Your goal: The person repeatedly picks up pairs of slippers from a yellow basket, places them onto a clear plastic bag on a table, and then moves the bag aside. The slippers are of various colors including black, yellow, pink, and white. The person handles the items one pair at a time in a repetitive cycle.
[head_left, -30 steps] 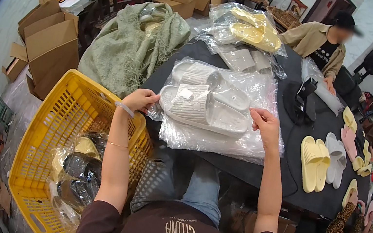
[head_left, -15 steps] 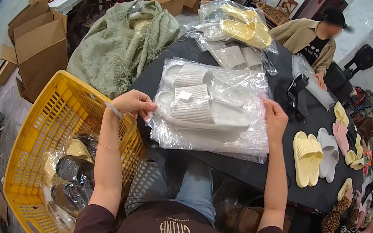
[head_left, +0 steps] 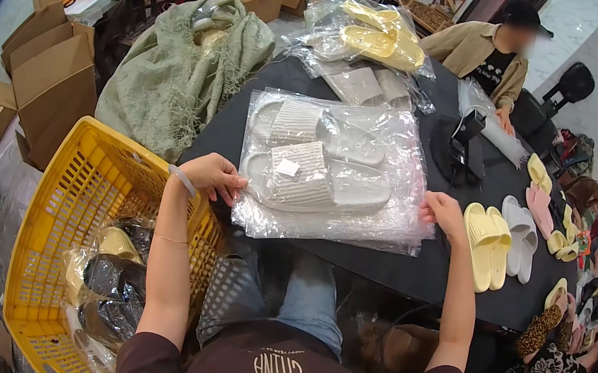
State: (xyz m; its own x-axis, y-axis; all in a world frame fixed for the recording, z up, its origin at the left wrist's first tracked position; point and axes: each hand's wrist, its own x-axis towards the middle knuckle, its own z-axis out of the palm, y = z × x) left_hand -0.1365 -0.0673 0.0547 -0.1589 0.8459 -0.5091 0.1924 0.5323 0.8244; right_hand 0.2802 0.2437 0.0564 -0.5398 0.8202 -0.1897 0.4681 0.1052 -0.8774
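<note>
A pair of light grey ribbed slippers [head_left: 304,175] lies side by side in a clear plastic bag [head_left: 412,182] on the black-topped table, soles down. A small white square [head_left: 287,167] shows on the nearer slipper's strap. My left hand [head_left: 212,175] pinches the bag's left edge by the nearer slipper's toe. At the opposite side my right hand [head_left: 443,212] has thumb and fingers closed on the right edge. Under this bag more clear plastic [head_left: 269,223] shows, and how many layers there are cannot be made out.
Bagged yellow slippers [head_left: 386,43] and grey ones [head_left: 359,84] are piled at the table's far side. Loose yellow slippers [head_left: 485,245] stand at right. A yellow crate [head_left: 44,223] holds bagged slippers at my left. Across the table, a person [head_left: 488,48] touches a plastic roll [head_left: 487,123].
The bag lies flatter, its plastic drawn smoother over the slippers. My right hand has come down a little along the right edge. The whole view has shifted slightly.
</note>
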